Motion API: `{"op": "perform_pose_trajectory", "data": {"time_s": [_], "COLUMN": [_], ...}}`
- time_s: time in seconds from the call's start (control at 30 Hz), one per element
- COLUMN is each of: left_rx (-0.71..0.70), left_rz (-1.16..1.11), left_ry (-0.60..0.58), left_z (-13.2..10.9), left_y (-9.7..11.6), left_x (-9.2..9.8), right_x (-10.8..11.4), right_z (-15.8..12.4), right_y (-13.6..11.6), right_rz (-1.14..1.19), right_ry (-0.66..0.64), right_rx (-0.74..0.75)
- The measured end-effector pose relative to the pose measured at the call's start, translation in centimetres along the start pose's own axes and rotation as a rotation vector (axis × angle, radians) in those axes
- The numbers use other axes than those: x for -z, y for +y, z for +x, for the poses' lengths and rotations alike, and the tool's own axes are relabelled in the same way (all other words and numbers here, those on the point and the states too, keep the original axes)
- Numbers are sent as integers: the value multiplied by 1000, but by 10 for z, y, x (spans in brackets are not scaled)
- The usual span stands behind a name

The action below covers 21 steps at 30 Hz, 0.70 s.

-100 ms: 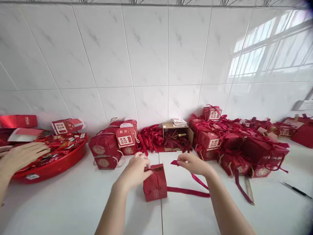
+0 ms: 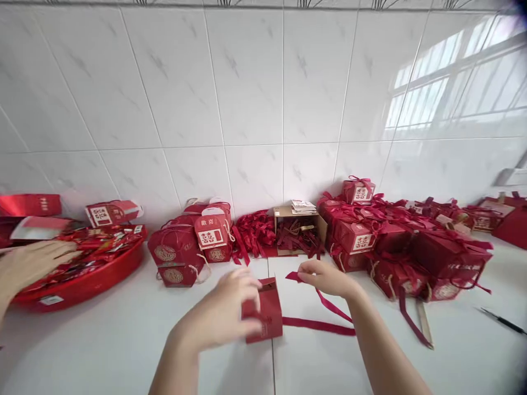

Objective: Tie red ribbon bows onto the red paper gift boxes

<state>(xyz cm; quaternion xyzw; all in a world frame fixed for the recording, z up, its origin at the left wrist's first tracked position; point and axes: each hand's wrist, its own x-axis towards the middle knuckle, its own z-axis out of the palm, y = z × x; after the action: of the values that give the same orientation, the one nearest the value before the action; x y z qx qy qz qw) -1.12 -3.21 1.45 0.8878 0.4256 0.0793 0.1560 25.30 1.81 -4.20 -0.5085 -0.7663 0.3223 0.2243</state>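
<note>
Red cardboard gift box (image 2: 270, 314) stands on the bench (image 2: 313, 365), its ribbon (image 2: 319, 325) loose and untied; my right hand (image 2: 323, 276) pinches one end, my left hand (image 2: 225, 308), blurred, spreads before the box. Stacked boxes (image 2: 349, 235) to my right already wear bows.

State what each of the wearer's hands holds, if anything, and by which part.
The right hand pinches a red ribbon near one end. The left hand, blurred and open in front of the red box, appears to hold nothing.
</note>
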Motion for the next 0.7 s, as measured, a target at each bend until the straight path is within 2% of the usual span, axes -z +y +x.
{"op": "perform_pose_trajectory", "data": {"time_s": [0.07, 0.1, 0.13, 0.27, 0.33, 0.53, 0.7], "left_rx": [-127, -139, -125, 90, 164, 277, 247], "left_rz": [-85, -115, -131, -73, 1, 209, 275], "left_ry": [-208, -240, -235, 44, 114, -4, 2], "left_z": [-12, -15, -14, 9, 25, 49, 53], "left_y": [6, 8, 9, 6, 6, 9, 10], "left_x": [3, 3, 2, -13, -24, -48, -52], "right_x": [-1, -2, -2, -5, -6, -6, -11], "right_z": [2, 2, 3, 4, 5, 7, 9], "right_y": [1, 1, 0, -2, -3, -1, -2], "right_rz": [44, 67, 84, 126, 149, 186, 203], "right_ry": [-35, -52, -62, -82, -103, -120, -158], "right_rx": [-6, -10, -17, -60, -69, -57, -33]}}
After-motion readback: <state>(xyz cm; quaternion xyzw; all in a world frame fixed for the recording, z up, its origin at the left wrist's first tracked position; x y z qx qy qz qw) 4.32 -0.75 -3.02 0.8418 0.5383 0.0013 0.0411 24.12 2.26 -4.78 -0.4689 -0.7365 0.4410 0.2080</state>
